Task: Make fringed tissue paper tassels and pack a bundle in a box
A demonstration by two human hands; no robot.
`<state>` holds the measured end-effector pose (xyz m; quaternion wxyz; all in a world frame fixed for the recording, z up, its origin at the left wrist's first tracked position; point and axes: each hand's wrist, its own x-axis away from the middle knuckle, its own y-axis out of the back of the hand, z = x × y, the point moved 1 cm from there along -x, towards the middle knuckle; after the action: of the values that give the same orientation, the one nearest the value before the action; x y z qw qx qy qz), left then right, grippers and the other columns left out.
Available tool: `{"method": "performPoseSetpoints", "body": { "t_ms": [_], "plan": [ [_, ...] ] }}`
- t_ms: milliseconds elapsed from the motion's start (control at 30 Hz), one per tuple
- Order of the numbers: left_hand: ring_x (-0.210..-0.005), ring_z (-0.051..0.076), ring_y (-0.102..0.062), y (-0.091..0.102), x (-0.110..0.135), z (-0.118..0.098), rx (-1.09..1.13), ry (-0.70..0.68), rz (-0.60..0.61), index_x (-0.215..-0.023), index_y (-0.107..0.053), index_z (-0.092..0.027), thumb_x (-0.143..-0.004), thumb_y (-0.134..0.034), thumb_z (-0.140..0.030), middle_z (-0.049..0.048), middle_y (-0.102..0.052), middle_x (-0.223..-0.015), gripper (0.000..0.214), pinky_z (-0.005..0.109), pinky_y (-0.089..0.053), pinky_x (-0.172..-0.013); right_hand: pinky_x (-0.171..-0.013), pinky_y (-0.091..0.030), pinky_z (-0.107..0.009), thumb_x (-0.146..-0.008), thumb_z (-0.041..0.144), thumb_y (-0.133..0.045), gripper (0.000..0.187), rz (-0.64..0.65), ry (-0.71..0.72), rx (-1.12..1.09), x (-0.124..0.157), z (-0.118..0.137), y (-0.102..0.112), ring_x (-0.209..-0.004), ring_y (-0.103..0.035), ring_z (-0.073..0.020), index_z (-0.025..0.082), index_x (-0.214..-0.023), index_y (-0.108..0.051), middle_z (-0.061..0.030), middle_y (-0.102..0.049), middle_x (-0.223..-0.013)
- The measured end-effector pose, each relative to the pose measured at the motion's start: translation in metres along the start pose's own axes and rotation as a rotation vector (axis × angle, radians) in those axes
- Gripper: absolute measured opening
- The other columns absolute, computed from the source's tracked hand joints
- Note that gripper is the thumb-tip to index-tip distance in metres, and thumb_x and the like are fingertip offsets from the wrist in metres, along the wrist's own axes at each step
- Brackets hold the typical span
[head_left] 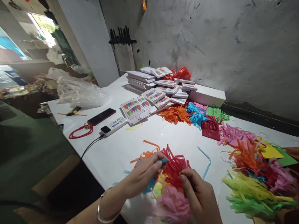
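Note:
My left hand [142, 172], with a silver bangle at the wrist, is closed on a blue paper tassel [149, 186]. A short blue end sticks out past its thumb and forefinger. My right hand [199, 196] is pinched at the edge of a red paper tassel [175, 168]; what lies between its fingertips is too small to make out. Orange strips [146, 154] fan out behind my left hand. Below, between the hands, hangs or lies a blurred pink tassel [173, 202], with some yellow strips [158, 186] beside it.
Fringed paper bundles, including an orange one [176, 115] and a yellow one [252, 186], line the white table's right side. Printed cards [133, 109] are piled behind. A phone [101, 116], a white cabled device [114, 125], a cutter [73, 111] and plastic bags [79, 90] lie left.

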<state>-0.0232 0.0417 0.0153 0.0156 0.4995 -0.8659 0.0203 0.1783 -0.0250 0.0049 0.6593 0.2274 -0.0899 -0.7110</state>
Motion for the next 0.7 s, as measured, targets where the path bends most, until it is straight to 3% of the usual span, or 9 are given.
{"method": "performPoseSetpoints", "body": {
  "t_ms": [100,200,567,700],
  "plan": [
    [-0.06,0.007,-0.043,-0.025,0.002,0.01,0.446,0.147,0.07,-0.097,-0.058,-0.018,-0.09,-0.066,-0.054,-0.0028,-0.054,-0.075,0.038,0.019,-0.039,-0.058,-0.057,-0.037,-0.022,-0.101,0.042,-0.045,0.028,0.01,0.041,-0.016,0.007,0.009,-0.004,-0.054,-0.054,-0.0103,0.024,-0.092,-0.064,0.004,-0.061,-0.066],
    [-0.056,0.005,-0.043,-0.039,0.002,0.01,0.603,0.194,0.053,-0.1,-0.063,-0.015,-0.084,-0.075,-0.051,-0.0022,-0.056,-0.073,0.041,0.018,-0.038,-0.055,-0.056,-0.036,-0.021,-0.101,0.04,-0.045,0.027,0.035,0.029,-0.021,0.009,0.015,-0.005,-0.053,-0.055,-0.0092,0.025,-0.091,-0.064,0.0052,-0.062,-0.065],
    [-0.051,0.004,-0.044,-0.046,0.0,0.013,0.556,0.111,0.037,-0.103,-0.074,-0.015,-0.09,-0.071,-0.047,-0.002,-0.058,-0.065,0.035,0.017,-0.037,-0.051,-0.056,-0.04,-0.019,-0.101,0.036,-0.045,0.026,-0.003,0.065,-0.032,0.007,0.015,-0.006,-0.055,-0.059,-0.0095,0.023,-0.09,-0.065,0.004,-0.065,-0.067],
    [-0.058,0.007,-0.051,-0.039,0.0,0.018,0.379,0.053,-0.079,-0.105,-0.077,-0.017,-0.087,-0.074,-0.046,0.001,-0.067,-0.07,0.035,0.017,-0.04,-0.055,-0.054,-0.038,-0.02,-0.1,0.035,-0.046,0.025,-0.035,0.111,0.05,0.008,0.013,-0.005,-0.052,-0.057,-0.0092,0.023,-0.09,-0.065,0.0048,-0.063,-0.065]
  ]
}}
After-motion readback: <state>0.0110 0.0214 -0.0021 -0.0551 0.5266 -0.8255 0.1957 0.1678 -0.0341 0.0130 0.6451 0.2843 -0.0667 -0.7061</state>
